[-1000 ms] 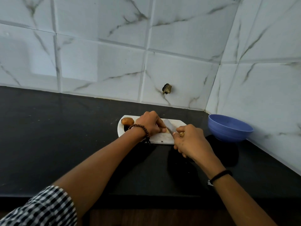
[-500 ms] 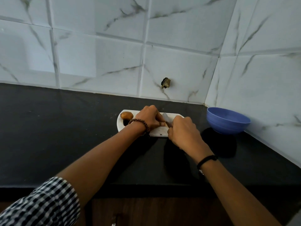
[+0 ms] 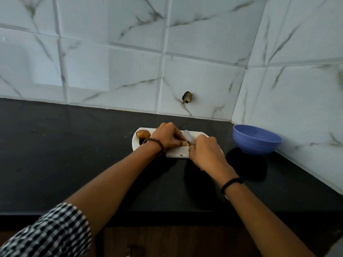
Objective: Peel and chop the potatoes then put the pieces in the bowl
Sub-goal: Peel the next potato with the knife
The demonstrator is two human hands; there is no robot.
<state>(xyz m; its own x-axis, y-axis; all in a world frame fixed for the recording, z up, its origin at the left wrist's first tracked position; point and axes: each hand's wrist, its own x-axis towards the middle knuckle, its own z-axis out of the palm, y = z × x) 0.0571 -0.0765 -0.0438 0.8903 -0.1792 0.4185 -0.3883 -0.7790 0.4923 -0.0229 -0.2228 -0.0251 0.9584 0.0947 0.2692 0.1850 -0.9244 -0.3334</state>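
A white chopping board [image 3: 176, 151] lies on the black counter. My left hand [image 3: 167, 136] curls over a potato on the board and hides nearly all of it. My right hand [image 3: 204, 153] grips a knife [image 3: 188, 137] by its handle, with the pale blade between the two hands, beside my left fingers. One unpeeled brown potato [image 3: 143, 134] lies at the board's left end. The blue bowl [image 3: 257, 139] stands to the right of the board near the wall corner; its inside looks bare from here.
The black counter [image 3: 74, 154] runs wide to the left and ends at a front edge near my elbows. Marble-tiled walls close the back and right side. A small dark fitting [image 3: 187, 97] sticks out of the back wall above the board.
My right hand with the knife has shifted slightly left, closer to my left hand, hiding the handle. My left hand stays over the potato.
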